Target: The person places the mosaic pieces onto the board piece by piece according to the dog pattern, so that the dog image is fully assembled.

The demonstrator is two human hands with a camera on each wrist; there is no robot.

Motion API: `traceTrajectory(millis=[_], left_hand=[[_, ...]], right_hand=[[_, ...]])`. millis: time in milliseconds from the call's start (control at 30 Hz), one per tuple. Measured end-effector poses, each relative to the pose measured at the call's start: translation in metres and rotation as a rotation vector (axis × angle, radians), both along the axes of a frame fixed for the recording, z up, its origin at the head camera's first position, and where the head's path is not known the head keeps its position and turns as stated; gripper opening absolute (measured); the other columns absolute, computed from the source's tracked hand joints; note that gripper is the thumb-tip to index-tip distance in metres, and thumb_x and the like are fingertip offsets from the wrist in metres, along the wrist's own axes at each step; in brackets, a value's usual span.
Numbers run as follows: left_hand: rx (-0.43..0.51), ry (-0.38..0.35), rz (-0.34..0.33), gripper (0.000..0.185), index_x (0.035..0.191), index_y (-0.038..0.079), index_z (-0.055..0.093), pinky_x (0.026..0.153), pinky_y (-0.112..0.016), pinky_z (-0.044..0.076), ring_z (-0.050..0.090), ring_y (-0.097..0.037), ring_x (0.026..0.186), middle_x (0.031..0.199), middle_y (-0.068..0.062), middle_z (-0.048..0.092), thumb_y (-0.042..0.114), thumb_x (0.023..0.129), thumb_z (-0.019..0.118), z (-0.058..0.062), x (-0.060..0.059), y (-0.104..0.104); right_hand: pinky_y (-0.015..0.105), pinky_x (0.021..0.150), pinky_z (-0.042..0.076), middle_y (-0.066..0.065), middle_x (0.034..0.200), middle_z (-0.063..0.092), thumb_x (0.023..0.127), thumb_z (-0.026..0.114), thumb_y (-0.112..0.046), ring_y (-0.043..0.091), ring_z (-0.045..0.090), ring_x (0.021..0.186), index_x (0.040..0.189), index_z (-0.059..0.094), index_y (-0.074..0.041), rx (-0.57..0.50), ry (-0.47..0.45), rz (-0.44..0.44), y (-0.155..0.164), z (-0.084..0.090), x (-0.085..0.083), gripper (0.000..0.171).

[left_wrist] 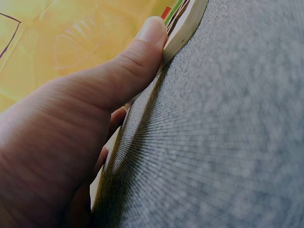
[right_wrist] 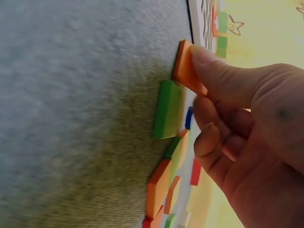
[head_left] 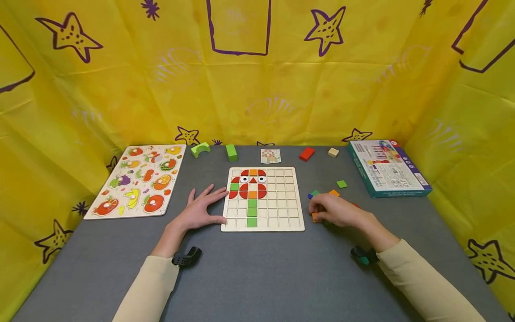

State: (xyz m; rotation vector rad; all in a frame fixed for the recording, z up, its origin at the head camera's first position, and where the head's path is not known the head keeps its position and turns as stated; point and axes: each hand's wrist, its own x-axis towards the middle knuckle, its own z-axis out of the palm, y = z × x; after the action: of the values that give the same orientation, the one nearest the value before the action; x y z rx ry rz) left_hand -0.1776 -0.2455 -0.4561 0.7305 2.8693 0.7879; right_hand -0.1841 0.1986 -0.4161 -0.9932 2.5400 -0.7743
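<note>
right hand (head_left: 335, 210): I'm pinching an orange tile (right_wrist: 187, 66) up on edge, just right of the grid board (head_left: 295, 226)
left hand (head_left: 201, 210): lying flat, thumb pressed against the board's left rim
direction: open cells lie left of my pinch, right hand nearer

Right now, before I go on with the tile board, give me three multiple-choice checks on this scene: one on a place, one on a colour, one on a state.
1. Where does the fruit puzzle lie?
A. left of the grid board
B. on the blue box
C. behind the grid board

2. What colour is the tile that the right hand pinches?
A. blue
B. orange
C. white

3. How is the left hand?
A. curled round a green block
B. raised off the table
C. fingers straight, thumb against the grid board's left edge

Answers:
1 A, the head view shows it at the table's left side.
2 B, the right wrist view shows an orange tile between thumb and finger.
3 C, the left wrist view shows the thumb on the board's edge.
</note>
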Motion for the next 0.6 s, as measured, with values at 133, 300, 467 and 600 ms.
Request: traceTrajectory(millis=[133,300,467,600], left_hand=[[-0.001,-0.003,0.004,0.093,0.154,0.016,0.045,0.110,-0.069,-0.009,0.014,-0.038,0.151,0.160,-0.005,0.038,0.055,0.078,0.082,0.000,0.000,0.000],[-0.006,-0.012,0.010,0.094,0.154,0.017,0.046,0.110,-0.069,-0.009,0.014,-0.038,0.151,0.160,-0.005,0.038,0.058,0.078,0.082,0.000,0.000,0.000],[-0.004,-0.012,0.013,0.093,0.154,0.017,0.046,0.110,-0.069,-0.009,0.014,-0.039,0.151,0.159,-0.005,0.039,0.057,0.078,0.082,0.000,0.001,0.000],[-0.001,-0.007,0.009,0.093,0.154,0.016,0.046,0.110,-0.070,-0.009,0.014,-0.039,0.151,0.159,-0.005,0.039,0.055,0.078,0.082,0.001,0.001,0.001]], right_hand=[[0.029,0.070,0.051,-0.007,0.082,0.061,0.092,0.075,-0.006,0.011,0.055,0.075,0.091,0.068,-0.012,-0.020,-0.004,-0.024,-0.005,0.003,-0.005,0.009],[0.030,0.072,0.051,-0.005,0.082,0.062,0.092,0.075,-0.009,0.015,0.057,0.077,0.093,0.068,-0.011,-0.060,-0.028,-0.069,-0.018,0.010,-0.014,0.008],[0.032,0.076,0.050,-0.003,0.085,0.063,0.091,0.076,-0.009,0.015,0.057,0.079,0.096,0.068,-0.009,-0.115,-0.008,-0.089,-0.038,0.012,-0.022,0.009],[0.033,0.078,0.050,-0.003,0.087,0.064,0.092,0.075,-0.009,0.015,0.058,0.081,0.098,0.069,-0.009,-0.136,-0.032,-0.109,-0.057,0.011,-0.027,0.008]])
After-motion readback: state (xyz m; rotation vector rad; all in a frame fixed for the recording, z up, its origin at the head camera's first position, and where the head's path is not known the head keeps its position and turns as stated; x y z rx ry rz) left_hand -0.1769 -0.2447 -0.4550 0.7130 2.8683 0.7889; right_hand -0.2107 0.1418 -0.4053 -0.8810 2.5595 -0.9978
